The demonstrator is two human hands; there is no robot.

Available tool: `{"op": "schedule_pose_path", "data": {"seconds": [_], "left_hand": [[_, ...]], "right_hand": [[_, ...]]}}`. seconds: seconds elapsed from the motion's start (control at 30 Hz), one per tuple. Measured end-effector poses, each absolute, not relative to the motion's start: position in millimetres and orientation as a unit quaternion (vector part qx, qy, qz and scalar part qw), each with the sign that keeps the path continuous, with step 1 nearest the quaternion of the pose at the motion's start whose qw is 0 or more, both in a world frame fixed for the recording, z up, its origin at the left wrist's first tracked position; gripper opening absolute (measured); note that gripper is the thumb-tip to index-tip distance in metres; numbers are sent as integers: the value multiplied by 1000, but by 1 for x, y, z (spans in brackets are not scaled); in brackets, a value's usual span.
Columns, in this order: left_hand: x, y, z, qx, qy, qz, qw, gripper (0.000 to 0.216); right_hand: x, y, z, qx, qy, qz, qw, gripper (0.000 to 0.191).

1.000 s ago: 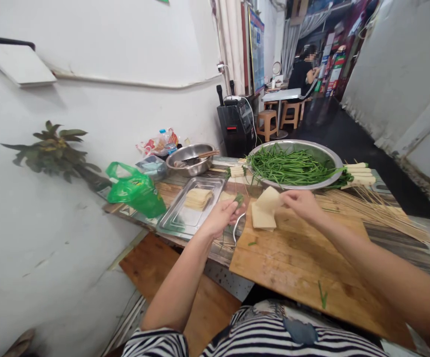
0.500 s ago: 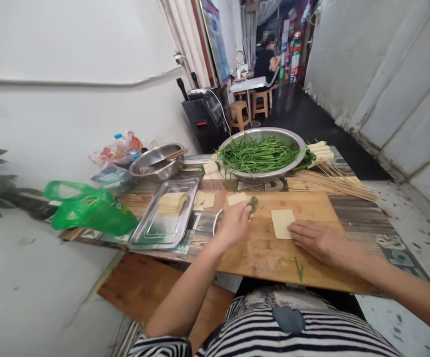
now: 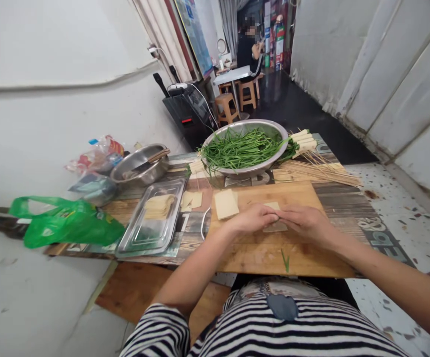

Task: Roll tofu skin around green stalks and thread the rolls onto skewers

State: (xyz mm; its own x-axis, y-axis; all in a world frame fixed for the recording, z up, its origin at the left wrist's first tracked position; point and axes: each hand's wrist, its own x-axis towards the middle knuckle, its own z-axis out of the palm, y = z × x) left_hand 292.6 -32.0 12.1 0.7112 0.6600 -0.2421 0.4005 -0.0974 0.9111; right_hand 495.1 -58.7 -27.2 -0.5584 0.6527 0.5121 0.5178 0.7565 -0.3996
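My left hand (image 3: 252,218) and my right hand (image 3: 308,223) meet fingertip to fingertip over a pale tofu-skin sheet (image 3: 276,227) on the wooden cutting board (image 3: 244,255). The left fingers are closed around the bundle of chives, now hidden by the hands. Fingers of the right hand are pressed together at the same spot; what they pinch is covered. A stack of tofu-skin squares (image 3: 226,205) lies left of my hands on the board. Cut chive bits (image 3: 285,260) rest near its front edge.
Behind the board stands a metal basin (image 3: 284,148) heaped with chives (image 3: 242,148). Bamboo skewers (image 3: 322,173) and skewered rolls (image 3: 304,141) are to its right. Leftward are a steel tray (image 3: 146,238), a metal bowl (image 3: 155,173) and a green bag (image 3: 70,220). A person (image 3: 247,52) sits far back.
My left hand has moved right, carrying the green bundle from above the stack to the single sheet. My right hand has come in to meet it. The view has shifted a little.
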Motion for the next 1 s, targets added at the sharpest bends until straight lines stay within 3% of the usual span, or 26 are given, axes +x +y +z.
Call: {"op": "schedule_pose_path", "data": {"seconds": [0.17, 0.37, 0.5, 0.7, 1.0], "left_hand": [[290, -41, -6, 756, 395, 235, 466, 19], [284, -59, -38, 764, 392, 383, 340, 12], [281, -64, -37, 855, 342, 333, 204, 20], [279, -66, -21, 955, 273, 120, 1, 27], [277, -62, -14, 966, 250, 54, -25, 31]], "right_hand": [[497, -57, -20, -331, -883, 121, 310, 28], [497, -55, -39, -315, -900, 59, 296, 30], [502, -55, -41, -269, -933, 0, 240, 28], [500, -63, -27, -235, -962, -73, 121, 28], [489, -69, -21, -216, -962, -158, 58, 23]]}}
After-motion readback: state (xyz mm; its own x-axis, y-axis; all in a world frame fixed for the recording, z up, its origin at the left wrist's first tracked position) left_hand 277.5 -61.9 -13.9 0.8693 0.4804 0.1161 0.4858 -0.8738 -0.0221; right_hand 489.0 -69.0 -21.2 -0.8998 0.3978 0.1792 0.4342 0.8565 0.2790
